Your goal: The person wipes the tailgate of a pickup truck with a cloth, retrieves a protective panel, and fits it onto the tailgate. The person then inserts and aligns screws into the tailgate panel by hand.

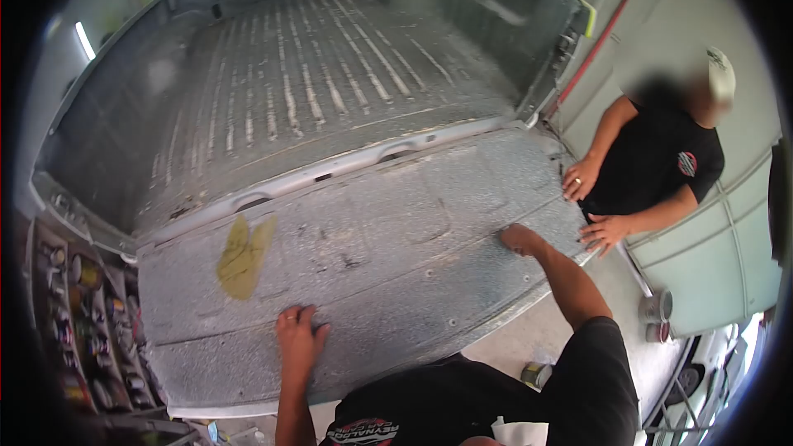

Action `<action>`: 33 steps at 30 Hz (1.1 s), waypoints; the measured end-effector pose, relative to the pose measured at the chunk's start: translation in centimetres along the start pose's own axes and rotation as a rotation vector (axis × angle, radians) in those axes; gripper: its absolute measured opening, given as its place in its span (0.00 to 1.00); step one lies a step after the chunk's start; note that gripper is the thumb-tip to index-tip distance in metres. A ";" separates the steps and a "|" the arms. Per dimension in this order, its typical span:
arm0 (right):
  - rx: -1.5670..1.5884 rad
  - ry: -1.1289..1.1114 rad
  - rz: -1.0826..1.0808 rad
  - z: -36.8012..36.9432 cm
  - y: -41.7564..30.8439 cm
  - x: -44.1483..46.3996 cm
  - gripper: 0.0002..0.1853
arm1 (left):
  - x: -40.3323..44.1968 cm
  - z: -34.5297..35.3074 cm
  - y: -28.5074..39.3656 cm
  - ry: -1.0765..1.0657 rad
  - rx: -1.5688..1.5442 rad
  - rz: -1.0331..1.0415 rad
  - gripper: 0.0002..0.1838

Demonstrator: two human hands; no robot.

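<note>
A lowered pickup tailgate (380, 206) with a rough grey coating spreads in front of me. My left hand (299, 335) lies open on its near left part, fingers stretched out and a little apart. On the right part of the tailgate, my right hand (520, 239) rests with its fingers curled under. Whatever it may hold is hidden. A yellowish, roughly heart-shaped patch (241, 260) shows on the surface beyond my left hand; I cannot tell if it is film or a stain.
Behind the tailgate is the ribbed, worn truck bed (306, 74). A co-worker (669, 149) in a black shirt stands at the right, both hands at the tailgate's edge. Shelves of cans (87, 314) stand at left. Cans (657, 307) sit on the floor at right.
</note>
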State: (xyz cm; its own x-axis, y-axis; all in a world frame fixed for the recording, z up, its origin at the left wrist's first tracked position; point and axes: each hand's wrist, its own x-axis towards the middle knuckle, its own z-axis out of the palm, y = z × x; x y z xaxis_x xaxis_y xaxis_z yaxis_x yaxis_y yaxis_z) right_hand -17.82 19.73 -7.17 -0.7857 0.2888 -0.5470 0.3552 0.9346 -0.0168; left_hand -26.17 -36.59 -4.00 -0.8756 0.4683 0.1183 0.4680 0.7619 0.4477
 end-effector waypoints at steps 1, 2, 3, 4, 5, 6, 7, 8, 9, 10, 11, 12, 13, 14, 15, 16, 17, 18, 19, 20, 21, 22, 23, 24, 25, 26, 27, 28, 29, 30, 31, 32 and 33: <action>0.550 -0.143 0.496 -1.5 -1.4 -0.1 0.14 | 0.0 0.0 -0.2 0.015 0.016 -0.020 0.28; 0.129 -0.122 0.252 0.0 -0.1 1.2 0.12 | 0.0 0.1 -0.3 0.005 -0.013 -0.013 0.28; -0.292 -0.090 0.004 -0.9 -1.2 0.8 0.11 | 0.0 -0.1 -0.3 -0.007 -0.044 -0.009 0.27; -0.317 -0.066 0.076 -1.7 -1.8 -0.1 0.10 | -0.1 -0.2 -0.2 0.006 -0.038 -0.038 0.27; -0.342 -0.048 0.147 -5.5 -5.5 -4.3 0.09 | -0.4 -0.4 0.0 0.026 -0.046 -0.018 0.26; -0.355 -0.050 0.124 -5.7 -6.0 -4.1 0.09 | -0.3 -0.4 0.2 0.048 -0.052 0.009 0.25; -0.357 0.008 0.092 -5.5 -5.8 -4.1 0.10 | 0.0 -0.4 0.4 0.055 -0.045 -0.007 0.25; -0.355 0.065 0.064 -5.1 -5.5 -4.2 0.12 | 0.3 -0.1 0.7 0.131 -0.038 0.012 0.23; -0.363 0.063 0.051 -4.6 -5.2 -4.2 0.12 | 0.7 0.3 1.1 0.205 -0.032 0.029 0.21; -0.368 0.157 0.034 -3.8 -4.8 -4.1 0.12 | 1.7 1.1 1.4 0.209 -0.028 0.018 0.21; -0.370 0.244 0.018 -3.0 -4.8 -4.2 0.12 | 2.9 2.3 1.6 0.234 -0.087 0.084 0.19; -0.374 0.242 0.014 -2.4 -5.1 -4.1 0.12 | 4.4 3.2 2.0 0.262 -0.149 0.155 0.16; -0.280 0.298 0.119 -2.1 -5.3 -3.8 0.12 | 6.1 3.6 3.1 0.263 -0.198 0.152 0.15; -0.185 0.349 0.228 -1.6 -5.3 -3.9 0.12 | 7.5 4.0 4.0 0.257 -0.251 0.150 0.14; -0.185 0.346 0.241 -1.4 -5.2 -3.8 0.12 | 8.7 5.1 3.8 0.251 -0.260 0.159 0.14; -0.216 0.353 0.233 -1.1 -5.0 -3.7 0.12 | 10.0 6.4 3.2 0.174 -0.184 0.140 0.13; -0.249 0.352 0.231 -0.9 -4.8 -4.0 0.12 | 10.7 7.3 3.0 0.091 -0.112 0.126 0.13; -0.187 0.290 0.276 -1.6 -5.3 -4.6 0.14 | 11.0 7.2 3.1 0.071 -0.127 0.148 0.13; -0.125 0.232 0.322 -2.5 -6.1 -4.9 0.16 | 11.4 6.7 3.2 -0.004 -0.086 0.129 0.12; -0.006 0.243 0.414 -2.6 -6.8 -4.7 0.17 | 11.8 6.5 3.3 -0.080 -0.042 0.109 0.11; 0.114 0.255 0.501 -2.6 -6.9 -4.5 0.17 | 12.1 6.7 3.3 -0.096 -0.052 0.129 0.11; 0.153 0.254 0.487 -2.9 -6.5 -4.4 0.17 | 12.3 6.8 3.2 -0.063 -0.046 0.145 0.10; 0.202 0.251 0.470 -2.8 -6.2 -4.4 0.17 | 12.2 6.8 3.1 -0.033 -0.032 0.163 0.08; 0.224 0.249 0.486 -3.2 -6.0 -4.3 0.17 | 12.4 6.7 3.2 -0.045 -0.022 0.185 0.08; 0.162 0.197 0.446 -3.7 -5.9 -4.4 0.17 | 12.6 6.6 3.3 -0.078 -0.046 0.148 0.07; 0.099 0.148 0.402 -4.1 -6.2 -4.7 0.17 | 12.9 6.5 3.3 -0.106 -0.068 0.107 0.06; 0.115 0.151 0.404 -4.7 -7.3 -5.8 0.17 | 13.0 6.5 3.3 -0.108 -0.056 0.118 0.06; 0.093 0.215 0.353 -5.5 -8.5 -6.9 0.17 | 12.9 6.6 3.3 -0.086 -0.058 0.098 0.05; 0.064 0.275 0.296 -6.2 -9.8 -7.5 0.17 | 12.9 6.7 3.4 -0.064 -0.062 0.069 0.04; 0.067 0.270 0.285 -6.0 -11.0 -7.8 0.17 | 12.6 6.4 3.6 -0.065 -0.055 0.060 0.04; 0.110 0.405 0.194 -5.5 -12.2 -8.1 0.18 | 12.2 6.1 3.8 -0.019 -0.083 0.031 0.05; 0.157 0.538 0.104 -4.7 -13.5 -8.3 0.20 | 11.9 5.6 4.2 0.027 -0.109 0.004 0.06; 0.280 0.605 -0.050 -3.6 -15.1 -8.5 0.18 | 11.3 5.2 4.6 0.025 -0.098 0.001 0.06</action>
State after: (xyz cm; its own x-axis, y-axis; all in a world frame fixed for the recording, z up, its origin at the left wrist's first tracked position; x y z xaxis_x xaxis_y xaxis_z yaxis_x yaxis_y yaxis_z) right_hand -18.28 3.93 0.79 -0.9210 0.3887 0.0245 0.3653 0.8841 -0.2914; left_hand -33.27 -25.50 -5.17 -0.8783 0.4571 0.1399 0.4560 0.7132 0.5324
